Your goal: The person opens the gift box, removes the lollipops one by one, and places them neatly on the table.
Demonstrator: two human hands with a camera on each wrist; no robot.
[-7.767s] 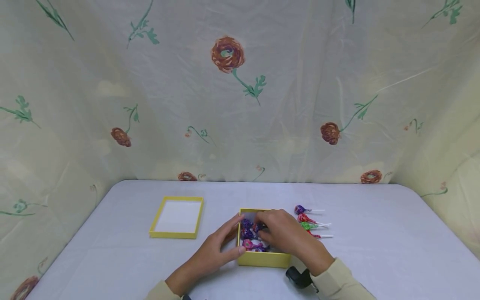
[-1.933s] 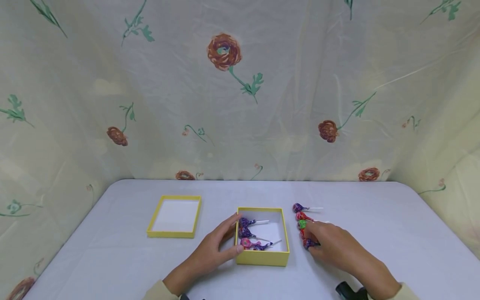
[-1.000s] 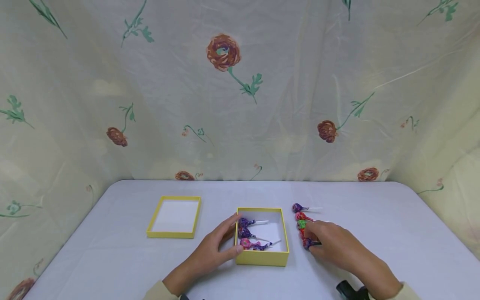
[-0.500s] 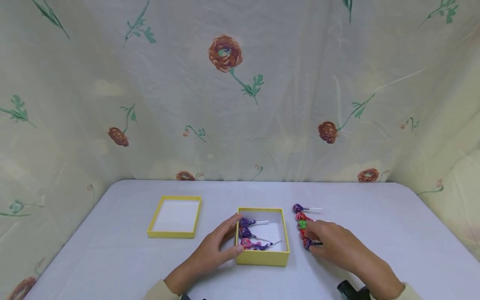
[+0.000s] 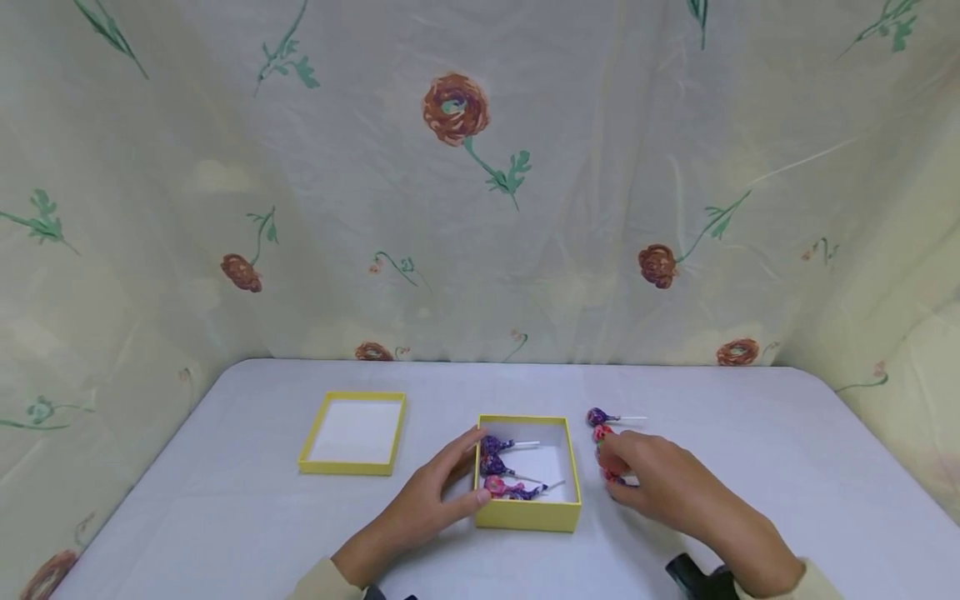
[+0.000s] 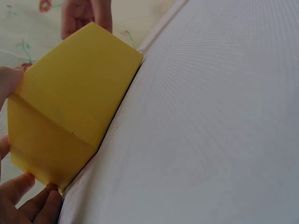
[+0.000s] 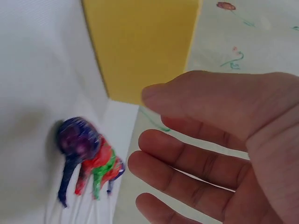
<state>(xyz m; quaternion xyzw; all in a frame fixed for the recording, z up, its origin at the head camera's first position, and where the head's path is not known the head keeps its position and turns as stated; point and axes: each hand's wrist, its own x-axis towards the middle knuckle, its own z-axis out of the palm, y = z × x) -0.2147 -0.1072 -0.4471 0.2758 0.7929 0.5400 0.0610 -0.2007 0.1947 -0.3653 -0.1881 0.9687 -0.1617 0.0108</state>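
In the head view my left hand (image 5: 420, 504) holds the yellow box (image 5: 528, 517) at its left side, thumb at the near corner and fingers along the wall. The left wrist view shows its fingertips against the yellow cardboard. Inside the box lie purple lollipops (image 5: 492, 465) and a pink lollipop (image 5: 493, 486), heads to the left. My right hand (image 5: 663, 479) is over a row of lollipops right of the box and hides part of it. In the right wrist view its fingers are spread, apart from the purple lollipop (image 7: 77, 137) and the green wrapper (image 7: 103, 172).
A shallow yellow lid (image 5: 347, 468) with a white inside lies left of the box. One purple lollipop (image 5: 597, 417) forms the far end of the row, beside a red lollipop (image 5: 602, 432). A floral curtain (image 5: 570, 208) hangs behind the white table (image 5: 225, 517).
My right hand left the box for the row, where a purple lollipop now lies at the near end. Just now its fingers let go and shifted slightly left. My left hand stayed put.
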